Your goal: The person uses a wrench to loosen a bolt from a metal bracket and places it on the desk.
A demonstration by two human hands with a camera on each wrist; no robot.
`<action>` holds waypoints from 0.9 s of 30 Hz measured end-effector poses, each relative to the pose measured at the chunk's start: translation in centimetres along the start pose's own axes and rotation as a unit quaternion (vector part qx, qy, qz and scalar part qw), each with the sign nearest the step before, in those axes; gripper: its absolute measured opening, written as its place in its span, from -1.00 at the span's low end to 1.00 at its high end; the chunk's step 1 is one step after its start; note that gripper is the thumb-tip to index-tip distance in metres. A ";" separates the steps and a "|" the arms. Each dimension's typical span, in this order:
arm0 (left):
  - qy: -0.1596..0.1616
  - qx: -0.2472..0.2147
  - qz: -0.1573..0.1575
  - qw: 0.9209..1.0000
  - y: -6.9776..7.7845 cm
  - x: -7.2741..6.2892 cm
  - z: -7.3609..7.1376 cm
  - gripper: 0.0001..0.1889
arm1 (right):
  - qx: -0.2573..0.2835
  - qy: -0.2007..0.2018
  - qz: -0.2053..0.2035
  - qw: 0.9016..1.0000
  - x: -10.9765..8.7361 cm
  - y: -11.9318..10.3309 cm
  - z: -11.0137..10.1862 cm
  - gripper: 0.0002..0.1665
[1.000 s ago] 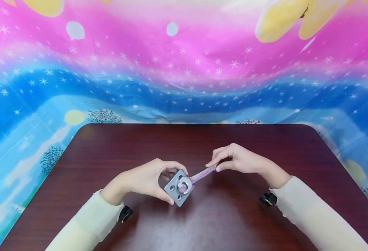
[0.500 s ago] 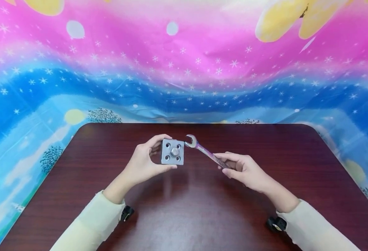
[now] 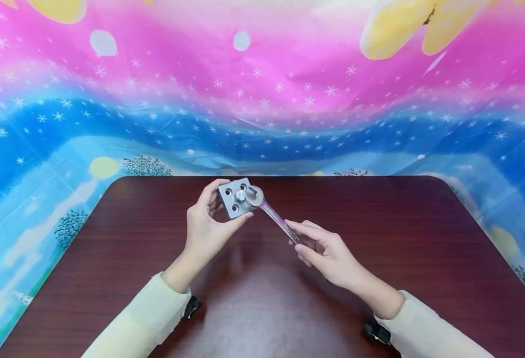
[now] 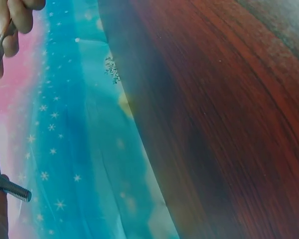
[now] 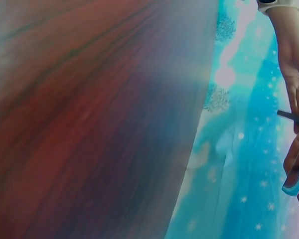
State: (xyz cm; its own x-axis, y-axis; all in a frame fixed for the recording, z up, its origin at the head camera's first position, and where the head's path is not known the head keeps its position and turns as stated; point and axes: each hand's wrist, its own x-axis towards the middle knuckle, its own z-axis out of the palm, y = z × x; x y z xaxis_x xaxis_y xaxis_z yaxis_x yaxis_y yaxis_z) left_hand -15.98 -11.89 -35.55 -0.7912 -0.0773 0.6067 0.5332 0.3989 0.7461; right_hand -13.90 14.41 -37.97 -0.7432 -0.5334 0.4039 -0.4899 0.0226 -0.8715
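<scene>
In the head view, my left hand [image 3: 204, 219] holds a square grey metal plate [image 3: 228, 203] by its edges, thumb below and fingers above. Several round holes pierce the plate, and a bolt [image 3: 241, 195] stands out from its middle. On the far side the bolt's threaded shank [image 4: 16, 189] shows in the left wrist view. My right hand [image 3: 329, 256] grips a shiny wrench [image 3: 275, 215] by its handle. The wrench's open end is right at the bolt head, and its handle slants down to the right. The right wrist view catches the wrench [image 5: 293, 186] at its edge.
Both hands are raised over a dark red-brown wooden table [image 3: 262, 308] with rounded far corners. Behind it hangs a pink and blue cloth [image 3: 262, 99] with snowflakes. A small black device [image 3: 193, 307] is strapped at the left wrist, another [image 3: 376, 332] at the right.
A second ago the wrench sat around the bolt head, then came off to the right. Now its open end is back at the bolt head; the plate has been raised, moved left and tilted.
</scene>
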 end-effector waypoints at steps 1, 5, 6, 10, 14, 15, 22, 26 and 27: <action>0.005 -0.003 0.002 1.000 0.0 0.0 0.1 -0.21 | -0.003 0.003 -0.003 1.000 0.1 -0.1 0.2 -0.45; 0.015 -0.008 0.006 1.000 0.2 0.0 0.2 -0.20 | -0.017 0.007 -0.008 1.000 0.5 -0.3 0.7 -0.44; 0.015 -0.009 0.007 1.000 0.2 0.0 0.2 -0.20 | -0.019 0.005 -0.009 1.000 0.6 -0.4 0.8 -0.44; 0.013 -0.004 0.012 1.000 0.3 -0.2 0.1 -0.20 | -0.031 0.001 -0.007 0.999 0.7 -0.4 1.1 -0.45; 0.003 -0.003 0.015 1.000 0.5 -0.4 -0.1 -0.20 | -0.048 0.002 0.004 0.999 0.7 -0.5 1.1 -0.45; -0.001 -0.003 0.015 1.000 0.5 -0.4 -0.1 -0.19 | -0.053 0.001 0.007 0.999 0.8 -0.5 1.1 -0.45; -0.051 -0.004 0.009 0.999 0.6 -0.6 -1.0 -0.19 | -0.083 0.004 0.000 0.997 0.9 -0.2 0.2 -0.47; -0.101 -0.004 -0.011 0.995 0.7 -1.0 -1.4 -0.18 | -0.102 0.010 0.004 0.995 1.0 0.2 -0.8 -0.52; -0.114 -0.007 -0.017 0.993 0.7 -1.1 -1.5 -0.18 | -0.106 0.010 0.005 0.994 1.0 0.2 -1.1 -0.54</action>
State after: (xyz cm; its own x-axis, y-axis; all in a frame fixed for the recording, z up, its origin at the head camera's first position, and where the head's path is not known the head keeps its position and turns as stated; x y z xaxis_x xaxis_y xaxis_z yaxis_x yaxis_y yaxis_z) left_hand -14.30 -12.89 -35.24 -0.8552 0.1185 0.5046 0.5078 0.3870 0.7697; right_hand -15.26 14.78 -37.48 -0.7570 -0.5149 0.4023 -0.5652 0.2071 -0.7985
